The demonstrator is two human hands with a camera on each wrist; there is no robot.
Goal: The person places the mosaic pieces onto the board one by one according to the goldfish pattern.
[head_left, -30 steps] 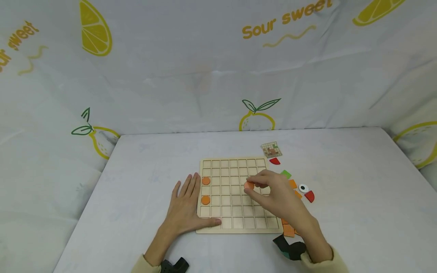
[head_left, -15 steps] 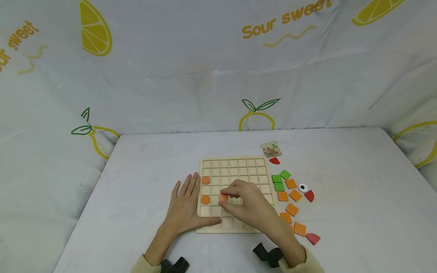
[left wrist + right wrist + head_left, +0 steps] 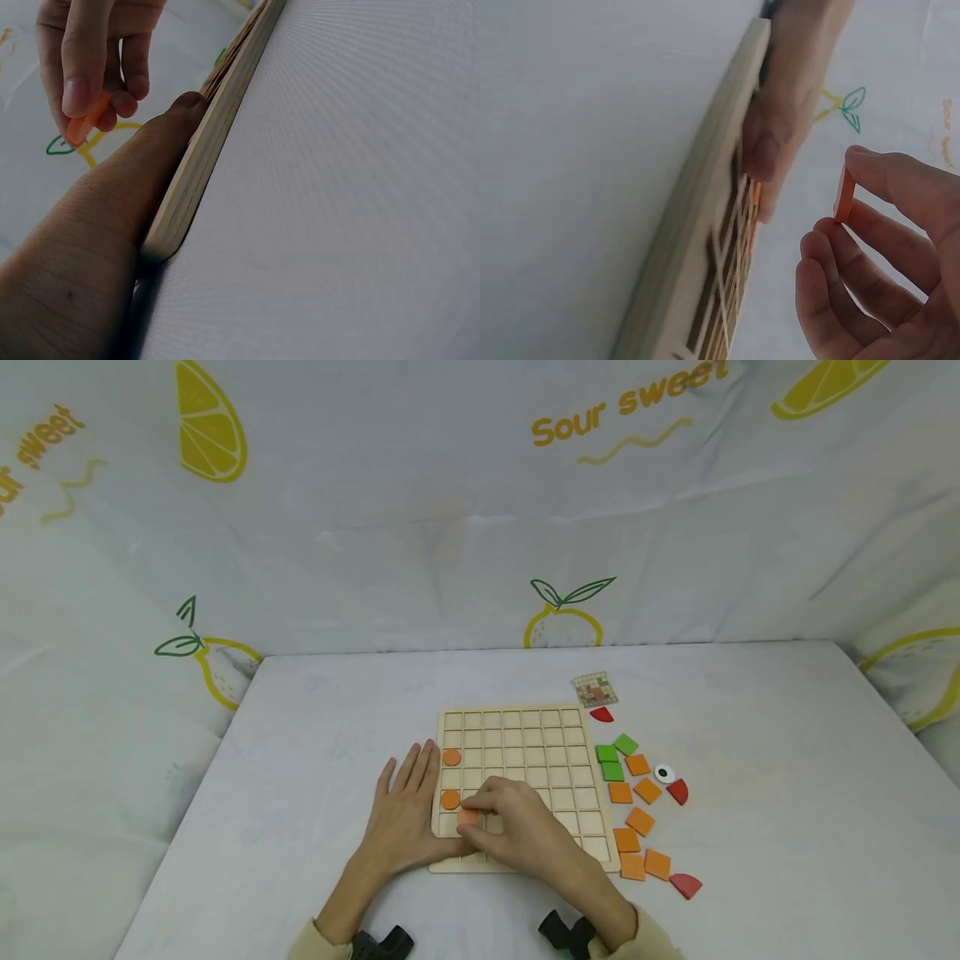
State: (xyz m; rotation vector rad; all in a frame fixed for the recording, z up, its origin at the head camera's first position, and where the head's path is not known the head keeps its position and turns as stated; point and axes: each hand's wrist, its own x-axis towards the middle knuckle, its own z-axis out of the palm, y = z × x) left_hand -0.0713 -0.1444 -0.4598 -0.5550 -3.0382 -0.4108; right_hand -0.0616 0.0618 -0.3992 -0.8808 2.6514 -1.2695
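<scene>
A wooden grid board (image 3: 555, 756) lies on the white table. My left hand (image 3: 405, 818) is spread flat at the board's left side, fingers straight along the edge and thumb across the front left corner. Between thumb and fingertips my right hand (image 3: 525, 827) pinches an orange disc (image 3: 468, 817), held over the lower left cells near the left thumb. In the right wrist view that disc (image 3: 844, 193) is seen edge-on, raised off the board. Two more orange discs, an upper one (image 3: 452, 757) and a lower one (image 3: 450, 799), sit in the leftmost column.
Right of the board lie several orange square tiles (image 3: 640, 821), green tiles (image 3: 611, 772), red quarter-round pieces (image 3: 686, 885) and a white disc with a black centre (image 3: 664, 773). A small pattern card (image 3: 595, 689) is beyond the board's far right corner.
My right hand has carried the orange disc leftward and nearer across the board, from its right half to the lower left cells, uncovering the loose tiles. My left hand stays in place.
</scene>
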